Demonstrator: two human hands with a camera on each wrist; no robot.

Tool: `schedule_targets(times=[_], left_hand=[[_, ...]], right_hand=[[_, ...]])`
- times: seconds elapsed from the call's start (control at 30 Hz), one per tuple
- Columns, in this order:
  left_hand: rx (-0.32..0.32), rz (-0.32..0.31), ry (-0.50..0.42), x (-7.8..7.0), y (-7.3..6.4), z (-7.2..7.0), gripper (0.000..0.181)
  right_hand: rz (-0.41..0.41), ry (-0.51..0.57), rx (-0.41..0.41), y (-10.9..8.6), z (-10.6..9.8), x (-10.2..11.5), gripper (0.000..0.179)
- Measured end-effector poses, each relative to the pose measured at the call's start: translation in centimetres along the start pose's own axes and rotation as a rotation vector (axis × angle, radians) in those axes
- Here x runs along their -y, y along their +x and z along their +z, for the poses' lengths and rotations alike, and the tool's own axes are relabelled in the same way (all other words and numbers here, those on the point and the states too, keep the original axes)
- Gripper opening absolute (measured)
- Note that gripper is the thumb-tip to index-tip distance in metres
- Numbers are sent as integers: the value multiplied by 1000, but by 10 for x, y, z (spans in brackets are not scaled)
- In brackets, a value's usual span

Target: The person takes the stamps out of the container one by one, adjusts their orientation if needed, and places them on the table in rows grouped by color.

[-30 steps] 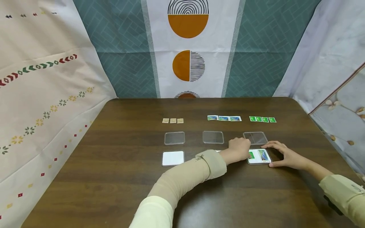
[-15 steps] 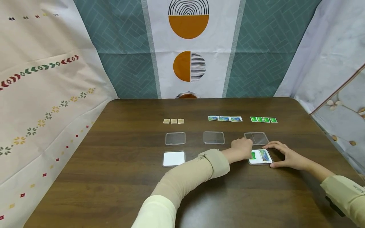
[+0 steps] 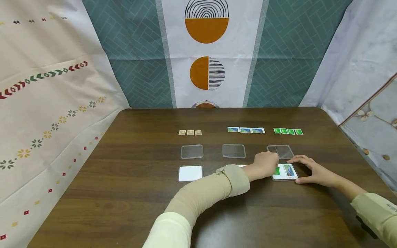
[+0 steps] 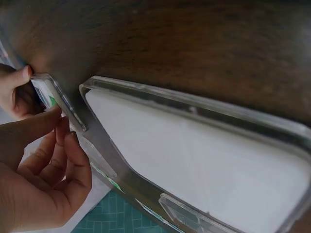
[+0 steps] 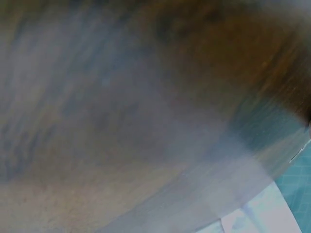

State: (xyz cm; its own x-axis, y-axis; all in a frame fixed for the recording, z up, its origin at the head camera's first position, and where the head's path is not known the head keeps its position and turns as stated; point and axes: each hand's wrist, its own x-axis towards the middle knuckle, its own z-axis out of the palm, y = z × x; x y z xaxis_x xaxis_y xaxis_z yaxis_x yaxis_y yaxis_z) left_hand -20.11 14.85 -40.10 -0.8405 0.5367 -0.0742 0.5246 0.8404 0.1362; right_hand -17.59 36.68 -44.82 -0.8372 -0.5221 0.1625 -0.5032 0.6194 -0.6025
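A white card in a clear case lies at the right of the table, bearing a blue-green landscape stamp. Beside that picture shows a green stamp, partly covered by my left hand. In the left wrist view, my left thumb and forefinger pinch together right at the green stamp, the other fingers curled below. My right hand holds the case by its right side, thumb at the near corner and fingers at the far one. The right wrist view is mostly blurred.
Behind the case lies a clear lid, with two more lids to its left. Another white card sits at left; a middle one is mostly behind my left sleeve. Beige, landscape and green stamps line the back.
Everything in the head view has shifted slightly down and right together. Both hands stay at the same case, with hardly any movement of their own.
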Motion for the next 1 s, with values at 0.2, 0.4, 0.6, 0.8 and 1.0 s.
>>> schedule_targets(times=[0.2, 0.4, 0.6, 0.8, 1.0], left_hand=[[-14, 34, -26, 6, 0, -5, 11], [-3, 69, -78, 12, -1, -10, 12], [-14, 65, -135, 18, -1, -10, 15], [-1, 99, -165, 21, 2, -10, 23], [5, 128, -228, 24, 4, -14, 28]], right_hand=[[6, 17, 3, 0, 0, 1, 62], [9, 15, 3, -1, -1, 0, 63], [22, 14, 11, -1, 0, 1, 62], [35, 16, 14, -2, -1, 1, 62], [42, 23, 15, 0, -2, 3, 62]])
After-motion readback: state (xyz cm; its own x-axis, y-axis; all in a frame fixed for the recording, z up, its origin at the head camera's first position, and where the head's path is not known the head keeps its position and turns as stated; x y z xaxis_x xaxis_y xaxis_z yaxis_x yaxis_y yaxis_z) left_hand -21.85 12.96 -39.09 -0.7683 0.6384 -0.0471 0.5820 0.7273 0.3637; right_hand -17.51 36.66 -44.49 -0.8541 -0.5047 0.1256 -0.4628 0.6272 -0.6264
